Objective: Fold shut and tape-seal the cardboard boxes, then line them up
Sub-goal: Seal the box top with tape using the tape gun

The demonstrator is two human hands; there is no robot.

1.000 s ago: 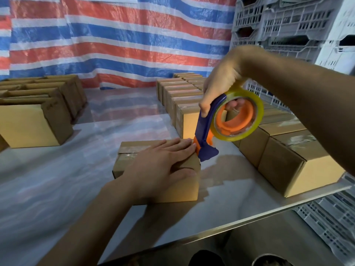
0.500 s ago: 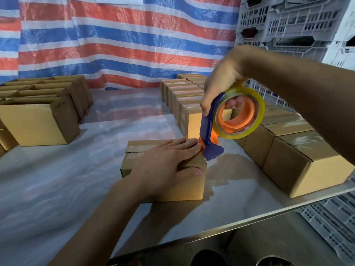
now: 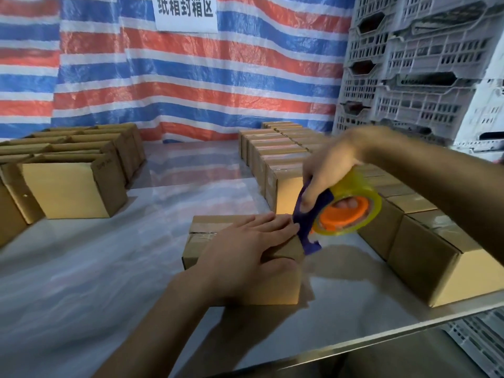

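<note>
Okay, head view, the only feed I have. The left hand [image 3: 245, 257] lies flat on top of a closed cardboard box [image 3: 272, 289], fingers straight and pressing down, thumb over the front edge. That box sits on the table [image 3: 109, 268], near its front edge, roughly centre. I see a strip of clear tape along the top seam at the box's left end. The right hand [image 3: 332, 170] is wrapped around a tape dispenser [image 3: 309, 227]: thumb on the blue handle, fingers through the orange core of the yellowish tape roll [image 3: 375, 204]. The dispenser's blue tip meets the box's right top edge, just beside the left fingertips; I can't tell whether the tape is cut. To the right, a row of sealed boxes [image 3: 450, 268] runs from the front edge toward the back, close together. On the left, open boxes [image 3: 71, 192] stand in a group, well apart from the one being worked. Behind is a striped red, white and blue tarp [image 3: 191, 91] with a white sign [image 3: 185, 12], and grey plastic crates [image 3: 422, 64] are stacked at the right.
</note>
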